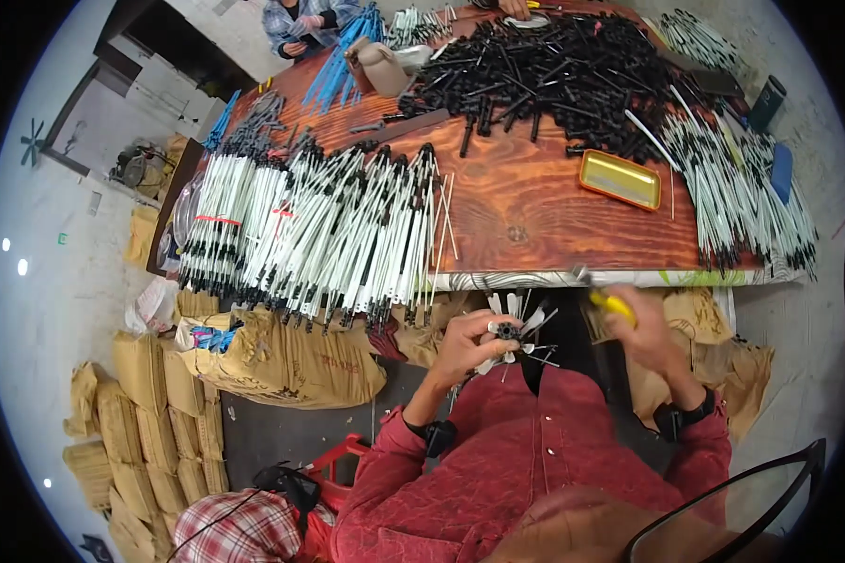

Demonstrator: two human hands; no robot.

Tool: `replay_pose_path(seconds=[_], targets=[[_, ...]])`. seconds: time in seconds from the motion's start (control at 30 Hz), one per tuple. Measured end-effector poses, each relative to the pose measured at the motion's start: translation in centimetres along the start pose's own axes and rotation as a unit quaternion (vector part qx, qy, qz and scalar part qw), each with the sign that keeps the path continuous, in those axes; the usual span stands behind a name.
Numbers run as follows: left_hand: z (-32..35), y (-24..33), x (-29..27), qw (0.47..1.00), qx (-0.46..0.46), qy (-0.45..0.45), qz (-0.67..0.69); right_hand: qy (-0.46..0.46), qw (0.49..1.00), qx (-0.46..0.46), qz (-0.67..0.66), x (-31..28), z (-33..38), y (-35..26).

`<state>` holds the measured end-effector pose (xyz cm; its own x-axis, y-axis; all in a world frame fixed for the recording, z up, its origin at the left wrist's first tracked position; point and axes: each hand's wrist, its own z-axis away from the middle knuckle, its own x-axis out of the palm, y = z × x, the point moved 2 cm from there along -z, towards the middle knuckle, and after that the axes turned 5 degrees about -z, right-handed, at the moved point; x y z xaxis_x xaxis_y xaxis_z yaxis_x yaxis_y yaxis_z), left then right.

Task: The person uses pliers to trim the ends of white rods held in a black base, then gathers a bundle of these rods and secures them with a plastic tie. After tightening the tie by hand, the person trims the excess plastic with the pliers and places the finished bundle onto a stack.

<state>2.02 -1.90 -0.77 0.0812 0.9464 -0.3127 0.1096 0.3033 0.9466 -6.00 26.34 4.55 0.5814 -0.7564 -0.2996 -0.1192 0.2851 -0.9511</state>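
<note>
Table (526, 246): off near edge, left hand (468, 349) clasps black-centred bundle (508, 331), likely light, springy, best held centrally; right hand (648, 330) clenches yellow-handled tool (616, 306).

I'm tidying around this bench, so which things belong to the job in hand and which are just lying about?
Likely the job:
black hub, in the left hand
yellow-handled tool, in the right hand
pale rod bundles
black parts heap

Apparently lying about:
beige container
dark green cylinder
red plaid fabric
</note>
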Motion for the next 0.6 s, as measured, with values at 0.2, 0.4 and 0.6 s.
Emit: replay_pose_path(seconds=[0.2, 0.4, 0.6], targets=[[0.9, 2.0, -2.1, 0.993, 0.045, 0.074, 0.078, 0.222, 0.865, -0.115, 0.436, -4.9, -5.2, 1.0], [2.8, 0.2, -3.4, 0.917, 0.124, 0.199, 0.322, 0.263, 0.796, -0.244, 0.487, -3.9, -6.2, -0.3], [2.6, 1.4, -3.0, 0.841, 0.173, 0.312, 0.407, -0.018, 0.985, -0.088, 0.147, -1.2, -6.3, 2.1]])
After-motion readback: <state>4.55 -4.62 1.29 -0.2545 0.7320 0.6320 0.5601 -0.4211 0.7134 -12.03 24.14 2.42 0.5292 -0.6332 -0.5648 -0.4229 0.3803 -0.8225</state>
